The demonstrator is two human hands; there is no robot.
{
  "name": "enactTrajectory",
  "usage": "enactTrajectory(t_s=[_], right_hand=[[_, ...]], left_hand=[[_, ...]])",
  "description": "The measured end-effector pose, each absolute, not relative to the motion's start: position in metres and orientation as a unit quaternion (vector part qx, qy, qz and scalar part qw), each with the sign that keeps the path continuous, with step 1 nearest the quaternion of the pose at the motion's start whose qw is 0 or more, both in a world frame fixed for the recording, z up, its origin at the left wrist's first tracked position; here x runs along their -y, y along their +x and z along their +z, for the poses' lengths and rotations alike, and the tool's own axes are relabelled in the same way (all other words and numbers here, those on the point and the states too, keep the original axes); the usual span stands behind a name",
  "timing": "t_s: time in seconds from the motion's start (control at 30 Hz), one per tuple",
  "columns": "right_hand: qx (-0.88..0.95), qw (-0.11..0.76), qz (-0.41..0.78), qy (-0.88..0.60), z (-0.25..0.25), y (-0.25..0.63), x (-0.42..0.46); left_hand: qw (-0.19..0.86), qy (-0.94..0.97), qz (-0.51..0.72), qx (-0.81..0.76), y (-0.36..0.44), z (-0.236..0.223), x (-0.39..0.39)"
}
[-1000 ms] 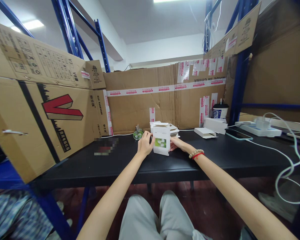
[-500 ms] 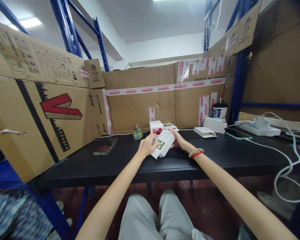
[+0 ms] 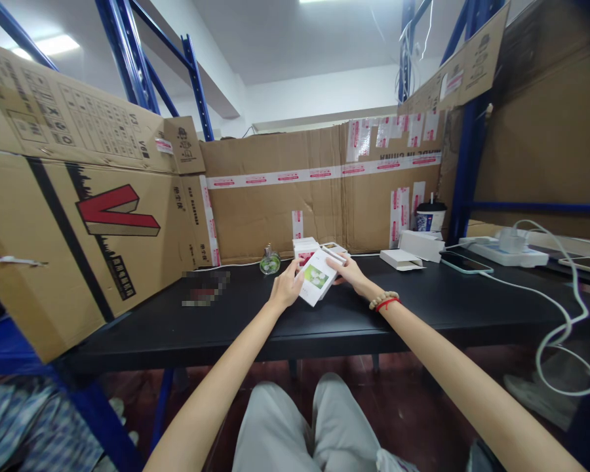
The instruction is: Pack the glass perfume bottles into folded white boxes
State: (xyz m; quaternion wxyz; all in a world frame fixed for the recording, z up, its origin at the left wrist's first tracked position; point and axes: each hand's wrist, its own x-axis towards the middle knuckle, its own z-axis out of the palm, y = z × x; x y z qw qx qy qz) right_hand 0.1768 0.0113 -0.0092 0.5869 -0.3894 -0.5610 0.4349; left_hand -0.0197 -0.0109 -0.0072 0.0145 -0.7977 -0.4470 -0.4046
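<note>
In the middle of the black table, my left hand (image 3: 285, 287) grips the left edge of a small stack of white picture cards (image 3: 316, 278). The front card bears a green photo with white blossoms. My right hand (image 3: 352, 274) closes on the upper right of the same stack, thumb on top, its other fingers mostly hidden behind. Just beyond the cards lies a white pile (image 3: 303, 245) with a pink-red picture, partly covered by them. A green glass bottle (image 3: 270, 261) stands left of my left hand.
Cardboard sheets (image 3: 270, 210) wall the back and left of the black table (image 3: 403, 308). To the right are an opened white box (image 3: 402, 259), a lidded cup (image 3: 430, 216), a phone (image 3: 467, 262), and a power strip (image 3: 511, 250) with a looping white cable.
The front card has turned and now shows more of its green photo to me. My right thumb has come over the stack's top edge. Both hands stay in about the same place.
</note>
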Motion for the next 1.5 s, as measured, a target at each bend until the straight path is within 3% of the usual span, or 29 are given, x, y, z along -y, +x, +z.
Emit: enactTrajectory(t_s=[0.23,0.53,0.83,1.2,1.5], right_hand=[[0.477,0.68,0.346,-0.437,-0.011,0.182,-0.022],[0.588,0.616,0.37,-0.371,-0.019,0.178,-0.023],[0.577,0.612,0.428,-0.33,-0.015,0.174,-0.015],[0.589,0.593,0.413,-0.361,-0.014,0.172,-0.011],[0.584,0.584,0.428,-0.369,-0.012,0.172,-0.006]], left_hand=[[0.027,-0.813,-0.399,0.424,-0.017,-0.007,0.012],[-0.009,-0.804,-0.387,0.452,-0.015,-0.007,0.013],[-0.015,-0.814,-0.397,0.425,-0.014,-0.006,0.017],[-0.024,-0.816,-0.353,0.457,-0.014,-0.01,0.011],[-0.012,-0.821,-0.397,0.41,-0.015,-0.008,0.014]])
